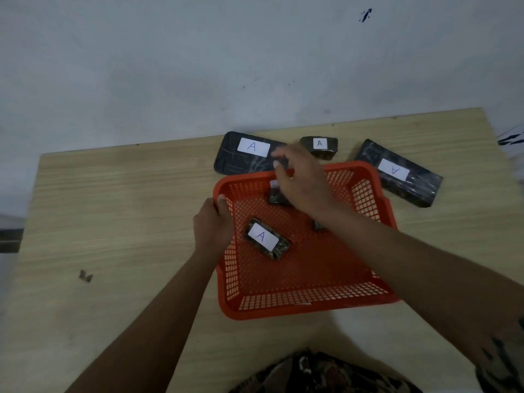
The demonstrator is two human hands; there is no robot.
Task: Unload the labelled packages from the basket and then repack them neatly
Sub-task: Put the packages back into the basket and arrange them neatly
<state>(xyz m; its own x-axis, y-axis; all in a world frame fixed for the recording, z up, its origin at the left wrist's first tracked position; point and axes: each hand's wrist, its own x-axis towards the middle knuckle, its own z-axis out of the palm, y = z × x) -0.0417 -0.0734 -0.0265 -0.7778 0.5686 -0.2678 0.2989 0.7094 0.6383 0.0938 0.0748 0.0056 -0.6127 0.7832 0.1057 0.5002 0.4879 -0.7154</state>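
- Pale wall stands behind a light wood-grain desk [113, 211].
- An orange mesh basket [306, 304] sits mid-desk.
- The left hand [213, 225] is closed over the basket's left rim.
- The right hand [303, 181] hangs over the basket's far side, fingers loosely curled; whether it holds anything cannot be told.
- A small "A" package [266, 239] lies inside; another [276, 197] is partly hidden under the right hand.
- Beyond the basket lie a long package [243, 154], a small package [319, 146], and another long one [399, 173].
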